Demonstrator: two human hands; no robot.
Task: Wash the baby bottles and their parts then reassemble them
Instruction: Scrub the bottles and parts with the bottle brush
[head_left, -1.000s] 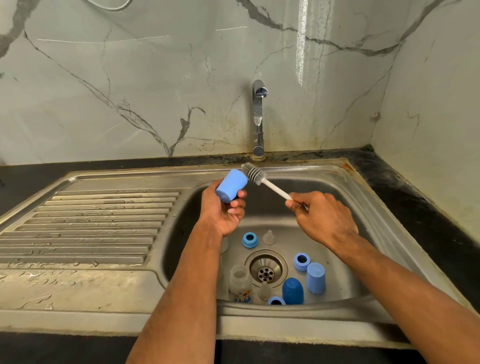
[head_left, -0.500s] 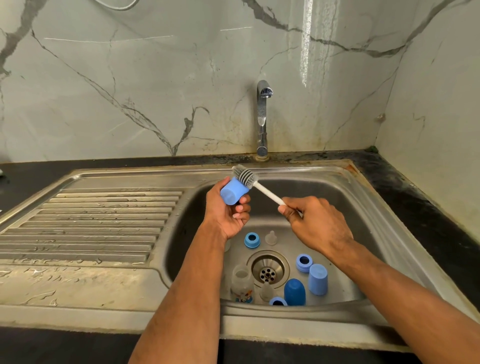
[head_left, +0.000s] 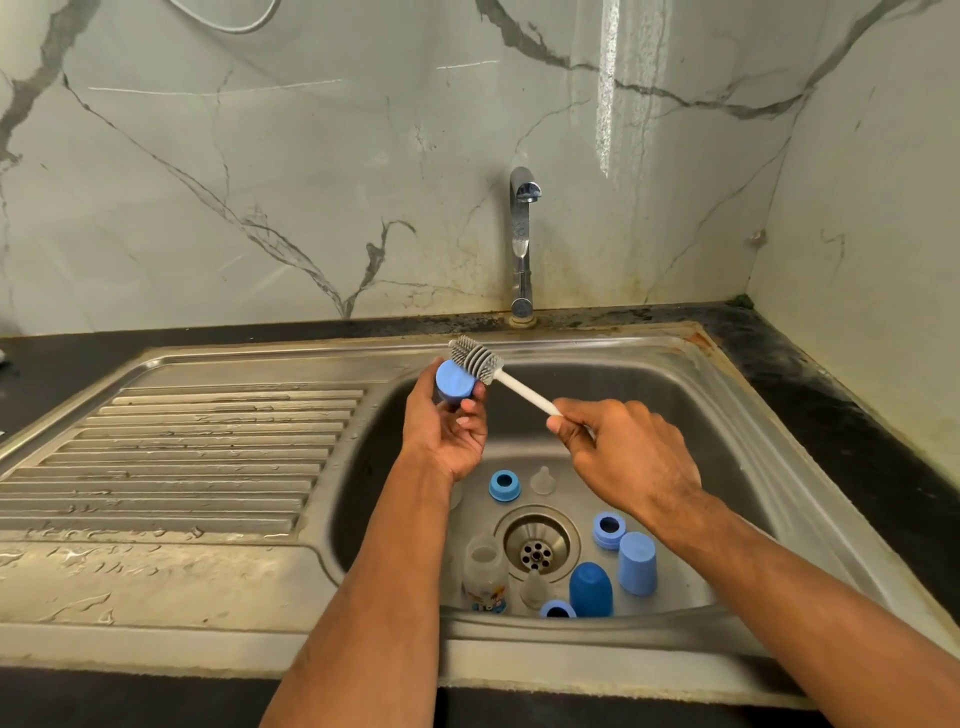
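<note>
My left hand (head_left: 447, 431) grips a light blue bottle cap (head_left: 455, 383) above the sink's back left. My right hand (head_left: 623, 457) holds the white handle of a bottle brush (head_left: 475, 358), whose grey bristles lie against the cap's flat top. Down in the steel sink (head_left: 727, 415) lie two blue collar rings (head_left: 504, 486) (head_left: 609, 530), a third ring (head_left: 557, 609) at the front, a clear nipple (head_left: 543, 479), another nipple (head_left: 535, 590), a clear bottle (head_left: 484, 571), a dark blue cap (head_left: 590, 590) and a light blue cap (head_left: 637, 563).
A chrome tap (head_left: 522, 244) stands behind the sink, with no water running. A ridged wet draining board (head_left: 182, 457) fills the left. The drain (head_left: 536, 543) sits mid-basin. Black counter (head_left: 831, 405) and marble walls close in on the right.
The brush head has slid left and up onto the cap's flat top. My left hand has turned the cap, whose flat end now faces me.
</note>
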